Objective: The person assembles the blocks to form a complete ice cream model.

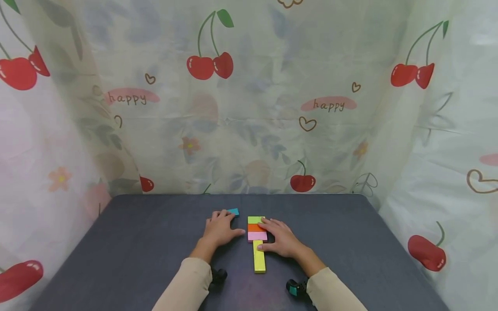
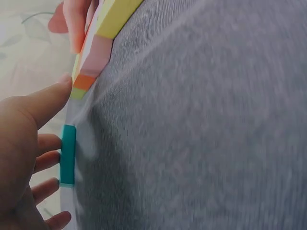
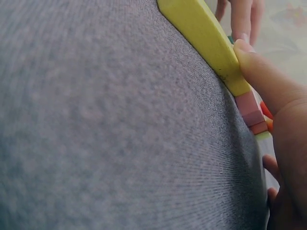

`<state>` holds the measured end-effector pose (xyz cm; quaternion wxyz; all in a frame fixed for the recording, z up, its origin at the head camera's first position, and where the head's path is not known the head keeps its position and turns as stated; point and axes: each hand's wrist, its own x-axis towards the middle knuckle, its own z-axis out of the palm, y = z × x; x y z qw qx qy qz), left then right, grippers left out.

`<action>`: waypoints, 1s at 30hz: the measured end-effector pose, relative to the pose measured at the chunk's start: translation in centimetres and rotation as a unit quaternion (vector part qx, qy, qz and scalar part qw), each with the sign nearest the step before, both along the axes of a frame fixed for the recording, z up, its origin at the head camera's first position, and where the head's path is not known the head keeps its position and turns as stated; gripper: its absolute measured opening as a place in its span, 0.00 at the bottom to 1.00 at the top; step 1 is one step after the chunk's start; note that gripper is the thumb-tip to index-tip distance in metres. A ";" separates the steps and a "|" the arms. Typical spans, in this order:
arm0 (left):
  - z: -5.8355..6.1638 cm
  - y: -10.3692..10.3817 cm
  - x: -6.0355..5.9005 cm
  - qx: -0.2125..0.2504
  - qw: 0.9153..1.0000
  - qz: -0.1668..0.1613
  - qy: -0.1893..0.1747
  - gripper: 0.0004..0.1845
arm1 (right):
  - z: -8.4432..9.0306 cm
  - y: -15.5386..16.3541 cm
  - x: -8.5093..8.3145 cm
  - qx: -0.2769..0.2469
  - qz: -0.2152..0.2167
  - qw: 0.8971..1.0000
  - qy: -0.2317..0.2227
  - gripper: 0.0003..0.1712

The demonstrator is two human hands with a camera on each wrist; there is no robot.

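Two hands flat | left hand point(image 1: 221, 229) touches teal block point(image 1: 233, 211) | right hand point(image 1: 281, 237) touches yellow block point(image 1: 259, 257)

The worktop point(image 1: 155, 250) is showing a dark grey woven cloth cover, matt and finely ribbed in the wrist views. The long yellow block point(image 1: 259, 257) is looking smooth and painted with a soft satin sheen, as are the pink block point(image 1: 257, 236), the orange block point(image 1: 253, 227), the light green block point(image 1: 254, 220) and the teal block point(image 2: 67, 154). The cherry-print curtain point(image 1: 249, 108) behind is hanging as thin, faintly glossy, creased fabric. The sleeves point(image 1: 183, 287) are appearing as soft matt beige cloth.
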<state>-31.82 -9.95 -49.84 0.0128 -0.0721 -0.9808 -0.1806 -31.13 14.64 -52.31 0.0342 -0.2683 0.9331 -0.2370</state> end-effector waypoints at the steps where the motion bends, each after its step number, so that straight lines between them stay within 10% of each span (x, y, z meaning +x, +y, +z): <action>1: 0.0 0.2 0.0 -0.002 1.000 -0.002 0.001 0.41 | 0.0 0.0 0.0 -0.001 0.000 1.000 0.001 0.47; 17: 0.2 3.1 -0.3 -0.036 0.999 -0.018 -0.006 0.37 | 0.0 0.0 0.0 -0.014 -0.003 1.000 -0.013 0.46; 30: 0.5 3.5 -0.6 -0.010 0.995 -0.092 -0.025 0.31 | -0.1 0.1 0.1 -0.024 0.010 1.000 -0.006 0.46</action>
